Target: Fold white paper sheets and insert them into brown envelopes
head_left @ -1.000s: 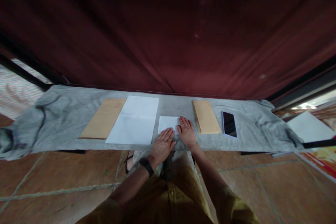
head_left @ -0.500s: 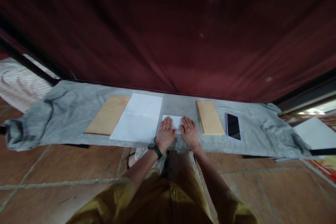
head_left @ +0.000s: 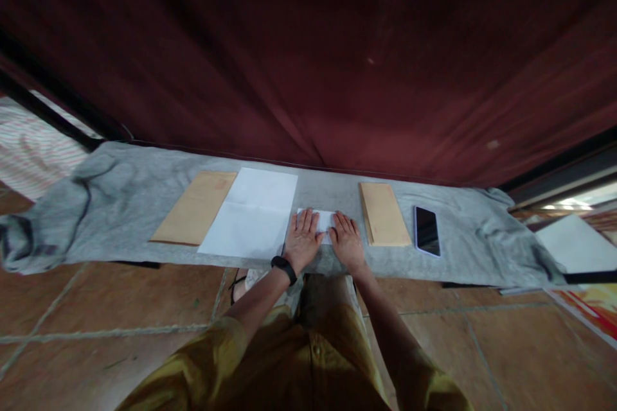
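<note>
A small piece of folded white paper (head_left: pixel 324 222) lies flat on the grey cloth, partly hidden under both hands. My left hand (head_left: pixel 303 243) presses on its left side with the fingers stretched out; a black band circles that wrist. On the paper's right side rests my right hand (head_left: pixel 346 241), palm down, fingers extended and slightly apart. Neither hand grips anything. Just left of my left hand are large white sheets (head_left: pixel 255 212) with a crease across them. To the right of my right hand lies a small stack of brown envelopes (head_left: pixel 386 215).
Another brown envelope (head_left: pixel 195 209) lies left of the white sheets. A phone (head_left: pixel 427 231) with a pale purple edge is right of the envelope stack. The grey cloth (head_left: pixel 120 205) covers a narrow bench against a dark red curtain (head_left: pixel 308 77). Tiled floor (head_left: pixel 159 302) shows below.
The view has shifted slightly. Both hands stay flat on the small folded paper, with almost no movement of their own.
</note>
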### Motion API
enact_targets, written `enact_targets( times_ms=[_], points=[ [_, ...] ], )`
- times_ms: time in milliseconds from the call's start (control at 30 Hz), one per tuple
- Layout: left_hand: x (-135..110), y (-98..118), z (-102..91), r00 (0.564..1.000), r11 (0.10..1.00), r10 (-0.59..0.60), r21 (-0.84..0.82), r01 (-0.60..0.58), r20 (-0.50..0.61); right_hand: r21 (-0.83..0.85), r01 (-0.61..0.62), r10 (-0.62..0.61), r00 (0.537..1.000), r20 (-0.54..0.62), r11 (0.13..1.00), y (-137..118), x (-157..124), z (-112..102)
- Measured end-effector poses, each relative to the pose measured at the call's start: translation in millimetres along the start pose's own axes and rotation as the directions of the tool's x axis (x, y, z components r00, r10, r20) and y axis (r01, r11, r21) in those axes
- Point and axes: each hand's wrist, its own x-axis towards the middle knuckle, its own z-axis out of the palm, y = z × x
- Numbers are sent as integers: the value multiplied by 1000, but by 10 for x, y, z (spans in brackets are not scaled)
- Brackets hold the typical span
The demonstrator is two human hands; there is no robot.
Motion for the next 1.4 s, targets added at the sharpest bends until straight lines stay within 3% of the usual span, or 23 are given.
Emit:
enact_targets(
  times_ms=[467, 767, 867, 1033, 1200, 1400],
  points=[
    [-161, -171, -108, 998, 998, -46, 46, 47, -43, 10, -18, 18, 1000, 18, 1000, -25, 3, -36],
    [-437, -89, -51, 971, 965, 219, -127, -229, -91, 36, -31, 30, 1000, 8, 999, -43, 8, -77],
    [-465, -84, -65, 971, 962, 224, -140, -233, -82, 95, 29, -30, 1000, 7, 995, -72, -29, -142],
    [-441, -90, -93, 972, 964, 229, -126, -235, -61, 186, 236, -257, 962, 97, 954, -202, -268, -243],
    [-443, -91, -62, 971, 966, 228, -110, -234, -67, 136, 221, -237, 964, 120, 966, -242, -497, -252],
    [-442, -90, -59, 972, 967, 227, -99, -233, -65, 113, 188, -200, 974, 102, 976, -160, -536, -254]
  ],
)
